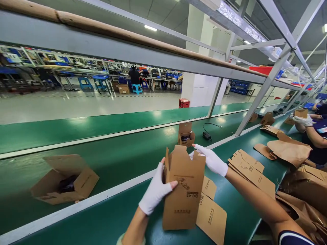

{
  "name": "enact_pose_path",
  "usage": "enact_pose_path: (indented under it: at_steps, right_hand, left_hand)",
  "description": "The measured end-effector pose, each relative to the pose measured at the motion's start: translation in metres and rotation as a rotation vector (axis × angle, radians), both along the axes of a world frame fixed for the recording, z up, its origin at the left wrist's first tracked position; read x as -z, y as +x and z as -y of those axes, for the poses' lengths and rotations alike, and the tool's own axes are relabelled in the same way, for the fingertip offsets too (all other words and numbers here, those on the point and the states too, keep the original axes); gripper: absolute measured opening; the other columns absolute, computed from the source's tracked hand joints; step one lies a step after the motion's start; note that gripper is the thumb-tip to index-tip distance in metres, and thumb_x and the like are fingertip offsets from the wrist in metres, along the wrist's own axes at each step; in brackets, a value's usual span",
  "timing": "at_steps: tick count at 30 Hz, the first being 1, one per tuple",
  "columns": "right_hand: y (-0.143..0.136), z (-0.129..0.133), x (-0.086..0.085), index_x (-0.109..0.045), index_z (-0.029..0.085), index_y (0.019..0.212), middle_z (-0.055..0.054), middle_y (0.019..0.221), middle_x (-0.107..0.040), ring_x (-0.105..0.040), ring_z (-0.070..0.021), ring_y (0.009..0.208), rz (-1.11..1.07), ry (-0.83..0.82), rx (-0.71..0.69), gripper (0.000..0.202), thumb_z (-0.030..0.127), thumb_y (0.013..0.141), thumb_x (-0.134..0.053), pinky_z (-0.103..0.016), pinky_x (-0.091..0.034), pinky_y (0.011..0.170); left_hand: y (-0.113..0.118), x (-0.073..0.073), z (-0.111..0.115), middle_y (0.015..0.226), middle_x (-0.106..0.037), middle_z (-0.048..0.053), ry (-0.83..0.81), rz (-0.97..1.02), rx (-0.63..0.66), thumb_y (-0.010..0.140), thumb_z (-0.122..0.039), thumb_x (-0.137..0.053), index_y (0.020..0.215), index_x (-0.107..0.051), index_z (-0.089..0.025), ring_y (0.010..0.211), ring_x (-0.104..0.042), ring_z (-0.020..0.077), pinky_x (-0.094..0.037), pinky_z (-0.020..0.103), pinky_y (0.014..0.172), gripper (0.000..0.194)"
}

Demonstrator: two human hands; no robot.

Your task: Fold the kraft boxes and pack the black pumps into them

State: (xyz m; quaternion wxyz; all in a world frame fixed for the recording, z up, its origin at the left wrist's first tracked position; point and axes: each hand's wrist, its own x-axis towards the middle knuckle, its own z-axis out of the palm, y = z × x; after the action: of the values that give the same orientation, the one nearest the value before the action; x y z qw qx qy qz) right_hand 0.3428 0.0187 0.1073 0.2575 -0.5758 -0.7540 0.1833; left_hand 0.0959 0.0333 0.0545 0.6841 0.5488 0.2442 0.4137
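Note:
A brown cardboard box, printed "DC-45", stands partly folded in front of me with its upper flaps raised. My left hand, in a white glove with bare fingertips, is closed on its left side, thumb across the printed face. At the top right edge is my right hand, gloved the same way. Its fingers stretch out behind the upper flap, partly hidden by the cardboard. Beside and partly under the box lies a flat cardboard blank.
Left on the green belt, an open carton holds a dark item. Farther along are a smaller open carton and a black adapter with cable. Flat blanks lie right. A co-worker's gloved hands hold a carton. A metal post slants upward.

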Motion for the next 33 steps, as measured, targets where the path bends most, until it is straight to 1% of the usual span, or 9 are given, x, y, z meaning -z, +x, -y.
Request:
enact_pose_path:
  at_steps: [4,8,11,13,16,19,21,28,33]
  right_hand:
    - [-0.047,0.022,0.049,-0.032,0.018,0.142,-0.012,0.128,-0.053,-0.052,-0.0243,0.114,0.070,-0.046,-0.034,0.050,0.025,0.093,-0.033,-0.039,-0.043,0.094]
    - [-0.055,0.049,0.121,-0.049,0.017,0.131,-0.012,0.142,-0.038,-0.028,-0.0333,0.133,0.446,-0.052,-0.332,0.055,0.037,0.080,-0.059,-0.047,-0.027,0.108]
    - [-0.022,0.046,0.143,-0.056,0.012,0.122,-0.016,0.140,-0.040,-0.033,-0.0345,0.131,0.643,-0.034,-0.083,0.047,0.024,0.077,-0.059,-0.046,-0.030,0.108]
    - [-0.001,0.038,0.129,-0.057,0.006,0.119,-0.022,0.137,-0.041,-0.035,-0.0375,0.129,0.685,-0.015,0.086,0.044,0.018,0.077,-0.056,-0.051,-0.032,0.105]
    - [0.000,0.034,0.074,-0.047,0.007,0.129,-0.022,0.143,-0.033,-0.030,-0.0332,0.133,0.616,0.289,0.179,0.044,0.022,0.088,-0.045,-0.051,-0.033,0.105]
    - [-0.034,0.043,0.011,-0.040,0.016,0.132,-0.016,0.140,-0.038,-0.031,-0.0324,0.132,0.497,0.768,0.071,0.044,0.030,0.090,-0.044,-0.053,-0.038,0.102]
    - [-0.062,0.045,-0.014,-0.042,0.016,0.130,-0.016,0.137,-0.042,-0.032,-0.0338,0.131,0.535,0.806,-0.041,0.043,0.037,0.092,-0.044,-0.054,-0.037,0.101]
    - [-0.086,0.025,-0.002,-0.053,0.008,0.119,-0.016,0.101,-0.061,-0.058,-0.0269,0.088,0.545,0.636,-0.078,0.058,0.054,0.098,-0.025,-0.040,-0.044,0.076]
    - [-0.075,0.029,0.003,-0.061,0.017,0.092,-0.003,0.062,-0.060,-0.055,-0.0173,0.056,0.620,0.499,-0.117,0.060,0.063,0.097,-0.023,-0.029,-0.033,0.055]
  left_hand:
    - [-0.046,-0.014,-0.014,0.134,-0.051,0.012,-0.042,0.071,-0.210,0.068,-0.044,-0.075,0.136,-0.037,-0.021,0.119,-0.051,0.0341,-0.052,0.040,0.091,0.081]
    - [-0.073,-0.021,-0.016,0.129,-0.054,0.009,-0.021,0.070,-0.400,0.070,-0.044,-0.073,0.131,-0.043,-0.024,0.118,-0.052,0.0318,-0.054,0.038,0.088,0.071]
    - [-0.071,-0.024,-0.015,0.133,-0.051,0.009,0.020,0.060,-0.386,0.072,-0.042,-0.073,0.135,-0.038,-0.025,0.121,-0.049,0.0314,-0.052,0.038,0.091,0.074]
    - [-0.062,-0.025,-0.015,0.135,-0.049,0.010,0.034,0.049,-0.338,0.072,-0.041,-0.073,0.136,-0.036,-0.024,0.122,-0.049,0.0317,-0.050,0.040,0.094,0.077]
    - [-0.044,-0.023,-0.012,0.137,-0.047,0.011,0.033,0.014,-0.226,0.072,-0.041,-0.073,0.139,-0.031,-0.023,0.123,-0.048,0.0321,-0.047,0.043,0.098,0.081]
    - [-0.029,-0.019,-0.005,0.140,-0.043,0.013,0.057,-0.004,-0.118,0.072,-0.040,-0.073,0.141,-0.028,-0.022,0.126,-0.045,0.0328,-0.044,0.044,0.100,0.084]
    - [-0.023,-0.016,0.001,0.141,-0.042,0.012,0.082,0.002,-0.072,0.074,-0.040,-0.071,0.140,-0.029,-0.022,0.128,-0.043,0.0325,-0.041,0.044,0.104,0.081]
    - [-0.015,-0.009,0.008,0.142,-0.040,0.014,0.067,-0.038,-0.096,0.074,-0.044,-0.071,0.141,-0.027,-0.021,0.126,-0.044,0.0336,-0.040,0.044,0.104,0.083]
    - [-0.015,-0.010,0.009,0.151,-0.029,0.009,0.113,-0.082,-0.014,0.074,-0.049,-0.069,0.148,-0.008,-0.029,0.133,-0.036,0.0330,-0.035,0.045,0.108,0.097]
